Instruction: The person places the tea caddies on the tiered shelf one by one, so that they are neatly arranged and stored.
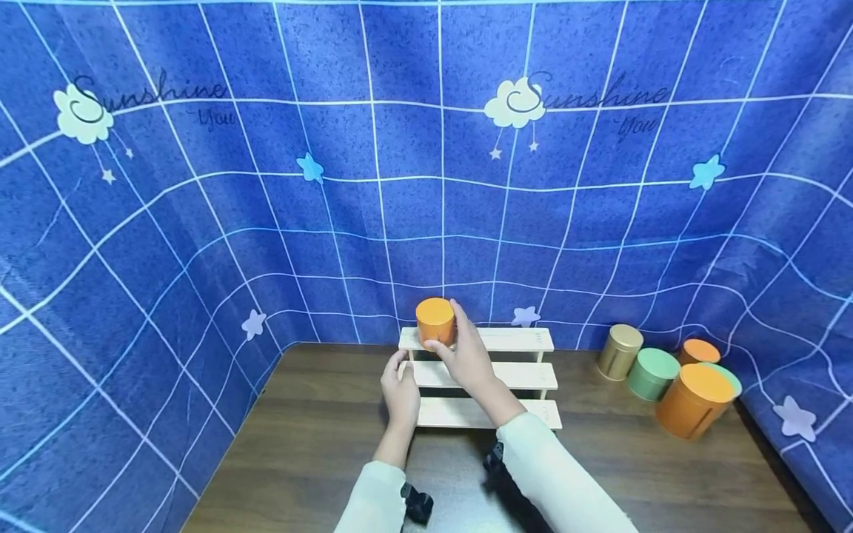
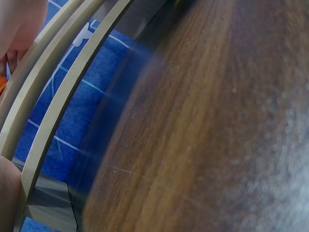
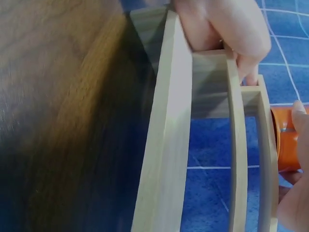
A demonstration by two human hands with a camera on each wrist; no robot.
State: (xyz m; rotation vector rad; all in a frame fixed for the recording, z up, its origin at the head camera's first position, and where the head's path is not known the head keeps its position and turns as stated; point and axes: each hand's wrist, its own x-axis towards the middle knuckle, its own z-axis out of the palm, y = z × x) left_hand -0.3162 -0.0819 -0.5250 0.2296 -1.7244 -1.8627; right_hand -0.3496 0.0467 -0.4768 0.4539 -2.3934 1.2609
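Observation:
A three-tier wooden display rack (image 1: pixel 486 414) with pale steps stands on the table. On the left part of its top tier is an orange canister (image 1: pixel 435 314) with a round lid. My right hand (image 1: pixel 469 363) grips this canister, thumb in front and fingers at its right side. In the right wrist view the canister (image 3: pixel 288 150) sits against the top tier, partly covered by that hand. My left hand (image 1: pixel 401 392) holds the rack's left end near the middle tier. The right wrist view shows the left hand's (image 3: pixel 229 29) fingers bent about that end.
To the right on the brown table (image 1: pixel 320 414) stand a gold canister (image 1: pixel 620 354), a green canister (image 1: pixel 653 376) and a large orange canister (image 1: pixel 696 403). A smaller orange canister (image 1: pixel 700 351) and another green one are partly hidden behind. Blue printed cloth (image 1: pixel 413 207) surrounds the table.

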